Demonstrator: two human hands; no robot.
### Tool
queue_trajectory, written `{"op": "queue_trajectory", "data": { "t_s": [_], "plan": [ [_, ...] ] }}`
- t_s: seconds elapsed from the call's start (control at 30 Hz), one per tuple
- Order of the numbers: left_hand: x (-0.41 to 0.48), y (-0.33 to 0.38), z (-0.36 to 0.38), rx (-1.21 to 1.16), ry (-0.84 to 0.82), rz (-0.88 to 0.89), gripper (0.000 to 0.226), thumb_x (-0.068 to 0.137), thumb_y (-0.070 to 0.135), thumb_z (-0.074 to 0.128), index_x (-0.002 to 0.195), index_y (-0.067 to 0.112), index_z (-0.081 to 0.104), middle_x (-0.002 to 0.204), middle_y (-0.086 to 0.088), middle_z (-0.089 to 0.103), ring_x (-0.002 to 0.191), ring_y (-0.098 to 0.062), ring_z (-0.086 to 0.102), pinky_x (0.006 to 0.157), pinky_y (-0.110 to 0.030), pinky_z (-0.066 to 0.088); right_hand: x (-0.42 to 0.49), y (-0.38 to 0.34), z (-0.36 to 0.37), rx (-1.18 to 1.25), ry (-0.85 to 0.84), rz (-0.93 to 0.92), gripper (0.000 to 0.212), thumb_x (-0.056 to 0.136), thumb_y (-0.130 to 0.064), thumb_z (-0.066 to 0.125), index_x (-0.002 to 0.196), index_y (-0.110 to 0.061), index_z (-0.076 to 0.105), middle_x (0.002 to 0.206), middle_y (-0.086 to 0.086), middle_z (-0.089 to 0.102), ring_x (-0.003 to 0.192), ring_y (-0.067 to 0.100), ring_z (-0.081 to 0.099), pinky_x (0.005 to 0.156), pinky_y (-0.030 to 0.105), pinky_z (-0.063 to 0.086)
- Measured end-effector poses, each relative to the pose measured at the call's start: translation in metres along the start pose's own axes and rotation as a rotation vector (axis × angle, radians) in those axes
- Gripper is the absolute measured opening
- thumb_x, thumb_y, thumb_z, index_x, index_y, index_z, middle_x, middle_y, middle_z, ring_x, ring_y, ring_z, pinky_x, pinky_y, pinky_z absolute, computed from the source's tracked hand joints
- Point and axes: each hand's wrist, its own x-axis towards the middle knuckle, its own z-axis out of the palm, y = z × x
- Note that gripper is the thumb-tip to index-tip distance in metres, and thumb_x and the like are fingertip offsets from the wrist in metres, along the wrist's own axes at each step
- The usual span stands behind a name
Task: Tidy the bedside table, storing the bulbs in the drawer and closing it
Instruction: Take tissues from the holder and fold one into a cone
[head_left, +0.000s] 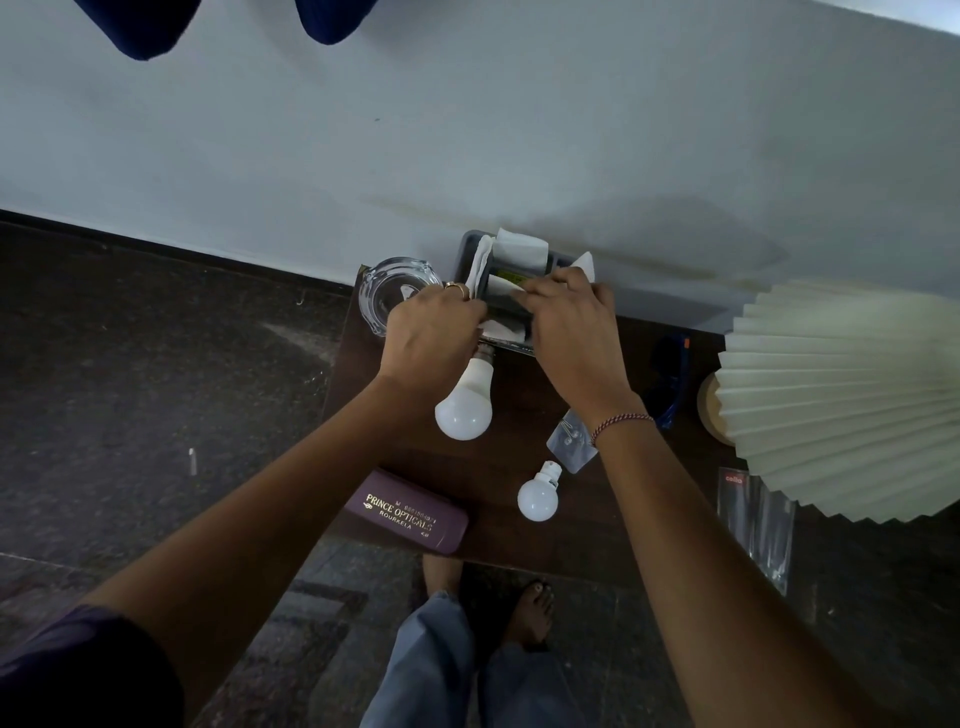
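Two white bulbs lie on the dark wooden bedside table (498, 540): a large bulb (465, 402) just below my left hand and a small bulb (538, 493) nearer the front edge. My left hand (434, 332) and my right hand (569, 327) both grip a grey tissue holder (511, 299) with white tissues (522, 248) at the back of the table by the wall, fingers curled over its left and right sides. The drawer is not in view.
A glass ashtray (387, 291) stands at the back left corner. A purple spectacle case (410, 512) lies at the front left. A small clear packet (571, 441), blue glasses (670, 379), a pleated lamp shade (852, 395) and a clear pen box (758, 525) fill the right side.
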Motion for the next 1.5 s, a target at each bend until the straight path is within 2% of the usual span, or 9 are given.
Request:
{"op": "queue_trajectory", "data": {
  "t_s": [0.27, 0.5, 0.63, 0.77, 0.93, 1.13, 1.27, 1.4, 1.5],
  "plan": [
    [-0.009, 0.001, 0.002, 0.044, 0.017, 0.026, 0.009, 0.082, 0.018, 0.060, 0.090, 0.018, 0.065, 0.079, -0.002, 0.068, 0.073, -0.025, 0.064, 0.050, -0.027, 0.026, -0.007, 0.001, 0.007, 0.040, 0.042, 0.031, 0.031, 0.086, -0.010, 0.058, 0.116, -0.014, 0.063, 0.127, 0.008, 0.058, 0.123, 0.030, 0.043, 0.098, 0.045, 0.038],
    [-0.025, 0.004, 0.000, -0.007, 0.057, 0.021, 0.034, 0.079, 0.019, 0.063, 0.113, 0.021, 0.060, 0.077, -0.004, 0.067, 0.071, -0.026, 0.065, 0.049, -0.026, 0.033, -0.019, 0.004, 0.004, 0.112, 0.102, 0.037, 0.029, 0.084, -0.006, 0.059, 0.112, -0.015, 0.065, 0.124, 0.008, 0.059, 0.120, 0.030, 0.045, 0.097, 0.041, 0.042],
    [-0.035, 0.010, -0.005, -0.067, 0.086, 0.008, 0.042, 0.081, 0.023, 0.060, 0.123, 0.022, 0.054, 0.090, -0.004, 0.070, 0.078, -0.027, 0.066, 0.052, -0.027, 0.037, -0.028, 0.007, 0.003, 0.138, 0.124, 0.042, 0.030, 0.086, -0.006, 0.056, 0.113, -0.015, 0.064, 0.123, 0.007, 0.059, 0.120, 0.028, 0.045, 0.099, 0.038, 0.042],
    [-0.046, 0.017, -0.009, -0.097, 0.102, -0.018, 0.047, 0.080, 0.022, 0.062, 0.126, 0.021, 0.052, 0.083, -0.003, 0.069, 0.070, -0.026, 0.066, 0.049, -0.027, 0.036, -0.040, 0.007, 0.002, 0.207, 0.154, 0.067, 0.031, 0.086, -0.003, 0.052, 0.112, -0.015, 0.064, 0.121, 0.006, 0.059, 0.118, 0.026, 0.045, 0.099, 0.034, 0.042],
    [-0.064, 0.027, -0.010, -0.134, 0.121, -0.012, 0.040, 0.081, 0.021, 0.062, 0.121, 0.019, 0.057, 0.081, -0.001, 0.068, 0.071, -0.023, 0.066, 0.051, -0.024, 0.035, -0.063, 0.005, 0.001, 0.316, 0.210, 0.101, 0.037, 0.083, 0.006, 0.053, 0.111, -0.015, 0.065, 0.118, 0.006, 0.058, 0.115, 0.023, 0.046, 0.093, 0.020, 0.035],
    [-0.082, 0.069, -0.008, -0.354, 0.005, -0.144, 0.030, 0.086, 0.027, 0.053, 0.116, 0.022, 0.057, 0.091, 0.001, 0.065, 0.087, -0.020, 0.061, 0.064, -0.030, 0.044, -0.104, 0.006, 0.005, 0.492, 0.193, 0.200, 0.038, 0.085, 0.006, 0.049, 0.114, -0.015, 0.063, 0.121, 0.002, 0.054, 0.115, 0.009, 0.040, 0.085, 0.003, 0.032],
    [-0.092, 0.104, 0.005, -0.525, -0.073, -0.206, 0.025, 0.087, 0.024, 0.051, 0.111, 0.023, 0.059, 0.097, 0.005, 0.064, 0.087, -0.010, 0.059, 0.064, -0.021, 0.037, -0.132, 0.017, 0.014, 0.535, 0.178, 0.270, 0.033, 0.086, 0.002, 0.054, 0.114, -0.014, 0.064, 0.118, 0.002, 0.055, 0.111, 0.006, 0.043, 0.082, -0.001, 0.032],
    [-0.101, 0.139, 0.016, -0.701, -0.121, -0.256, 0.023, 0.088, 0.022, 0.053, 0.109, 0.020, 0.060, 0.094, 0.004, 0.064, 0.082, -0.007, 0.057, 0.071, -0.020, 0.042, -0.160, 0.034, 0.018, 0.552, 0.152, 0.340, 0.035, 0.087, 0.000, 0.052, 0.116, -0.016, 0.061, 0.119, 0.000, 0.055, 0.108, 0.000, 0.043, 0.088, 0.005, 0.039],
    [-0.105, 0.164, 0.024, -0.755, -0.179, -0.340, 0.021, 0.089, 0.018, 0.052, 0.107, 0.020, 0.063, 0.088, 0.008, 0.064, 0.077, -0.005, 0.058, 0.074, -0.022, 0.048, -0.181, 0.050, 0.018, 0.554, 0.143, 0.378, 0.039, 0.086, 0.003, 0.051, 0.118, -0.016, 0.061, 0.121, 0.002, 0.056, 0.107, 0.001, 0.047, 0.090, 0.005, 0.035]
  ]
}}
